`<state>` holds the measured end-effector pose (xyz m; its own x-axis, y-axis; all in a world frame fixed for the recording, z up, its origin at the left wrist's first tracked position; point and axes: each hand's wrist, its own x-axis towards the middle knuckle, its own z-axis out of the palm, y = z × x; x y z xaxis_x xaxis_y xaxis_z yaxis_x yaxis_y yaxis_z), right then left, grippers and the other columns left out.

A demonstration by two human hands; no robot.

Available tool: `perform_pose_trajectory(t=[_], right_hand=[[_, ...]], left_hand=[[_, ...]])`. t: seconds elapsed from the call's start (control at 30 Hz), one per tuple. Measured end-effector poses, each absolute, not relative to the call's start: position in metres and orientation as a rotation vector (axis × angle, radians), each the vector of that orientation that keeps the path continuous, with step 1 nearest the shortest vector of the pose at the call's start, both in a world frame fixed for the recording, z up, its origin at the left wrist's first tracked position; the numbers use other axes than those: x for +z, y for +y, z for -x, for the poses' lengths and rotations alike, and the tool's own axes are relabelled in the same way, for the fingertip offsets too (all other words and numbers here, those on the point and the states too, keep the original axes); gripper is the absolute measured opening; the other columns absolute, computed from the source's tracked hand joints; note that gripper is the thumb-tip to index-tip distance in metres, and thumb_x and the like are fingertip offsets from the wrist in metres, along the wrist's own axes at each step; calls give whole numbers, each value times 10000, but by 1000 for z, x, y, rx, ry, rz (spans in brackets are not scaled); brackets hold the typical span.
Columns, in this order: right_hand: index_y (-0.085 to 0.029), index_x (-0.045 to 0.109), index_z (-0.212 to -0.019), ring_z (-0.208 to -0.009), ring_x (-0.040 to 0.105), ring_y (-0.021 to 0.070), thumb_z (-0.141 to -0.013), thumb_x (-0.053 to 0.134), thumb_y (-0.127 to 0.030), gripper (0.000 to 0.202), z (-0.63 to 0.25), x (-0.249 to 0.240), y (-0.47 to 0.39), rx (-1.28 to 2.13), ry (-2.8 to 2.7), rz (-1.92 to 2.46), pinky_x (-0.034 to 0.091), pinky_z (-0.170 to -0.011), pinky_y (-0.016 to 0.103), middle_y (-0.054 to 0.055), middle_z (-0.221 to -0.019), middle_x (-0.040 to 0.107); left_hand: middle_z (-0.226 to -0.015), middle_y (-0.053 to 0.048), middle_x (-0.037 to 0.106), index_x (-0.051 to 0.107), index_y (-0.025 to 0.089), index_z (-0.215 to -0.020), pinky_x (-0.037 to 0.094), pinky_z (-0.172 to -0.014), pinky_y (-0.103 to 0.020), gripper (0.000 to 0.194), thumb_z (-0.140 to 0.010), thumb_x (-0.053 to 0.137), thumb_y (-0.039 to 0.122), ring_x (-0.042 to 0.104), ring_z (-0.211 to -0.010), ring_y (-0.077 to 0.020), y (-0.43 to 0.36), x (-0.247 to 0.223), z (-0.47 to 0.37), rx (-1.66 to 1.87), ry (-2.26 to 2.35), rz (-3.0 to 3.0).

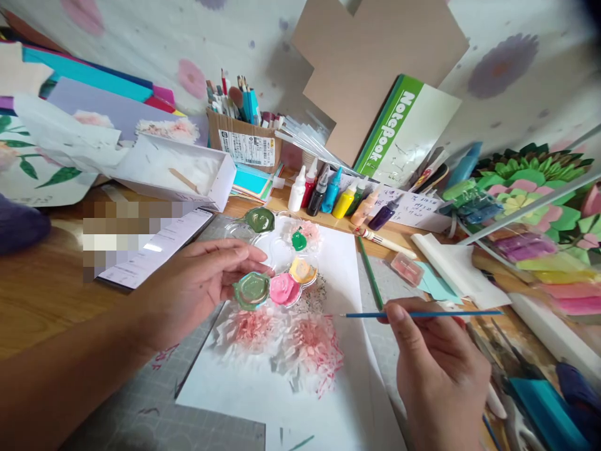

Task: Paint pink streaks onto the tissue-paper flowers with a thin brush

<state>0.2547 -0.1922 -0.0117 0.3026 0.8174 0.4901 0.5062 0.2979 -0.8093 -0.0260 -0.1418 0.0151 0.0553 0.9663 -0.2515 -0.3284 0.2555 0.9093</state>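
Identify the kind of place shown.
Probably a home craft desk: a paint palette held over paper flowers, squeeze bottles of paint, and a box of brushes and pencils.

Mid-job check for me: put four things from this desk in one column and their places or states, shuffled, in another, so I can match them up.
1. Left hand
2. Right hand
3. Notebook
4. Phone

A. Propped up behind the paint bottles
B. Holding a thin blue brush
C. Lying to the left of the white sheet
D. At the edge of the paint palette

Right pairs: 1-D, 2-B, 3-A, 4-C
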Motion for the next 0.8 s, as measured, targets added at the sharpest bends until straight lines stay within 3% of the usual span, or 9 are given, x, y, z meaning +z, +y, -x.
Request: perform_pose_trajectory(t=[0.1,0.33,0.57,0.8], right_hand=[[-189,728,-803,-458,517,106,-867,767,-343,171,-254,-13,-190,263,-1397,1379,303,-390,240,11,-681,711],[-199,717,-769,-462,546,117,-889,733,-348,192,-248,-8,-188,230,-1445,1403,387,-427,240,-3,-642,701],[-216,709,-757,-490,567,99,-898,719,-283,156,-243,-4,-187,231,-1478,1370,411,-469,215,-33,-641,693],[-199,716,-759,-515,585,121,-889,729,-332,186,-242,-9,-187,301,-1410,1394,416,-482,240,-5,-653,699]], left_hand=[[-836,-102,809,817,187,-782,573,-598,-304,173,-732,812,353,734,-770,-245,-141,16,27,1148,1076,-780],[-799,-160,792,802,152,-742,593,-598,-352,194,-635,829,311,734,-771,-298,-142,24,21,1172,1221,-686],[-794,-162,792,806,154,-755,595,-581,-365,192,-631,825,299,735,-749,-307,-141,21,21,1163,1252,-666],[-777,-178,788,812,140,-779,595,-575,-362,208,-646,817,300,733,-735,-304,-139,21,22,1140,1244,-700]])
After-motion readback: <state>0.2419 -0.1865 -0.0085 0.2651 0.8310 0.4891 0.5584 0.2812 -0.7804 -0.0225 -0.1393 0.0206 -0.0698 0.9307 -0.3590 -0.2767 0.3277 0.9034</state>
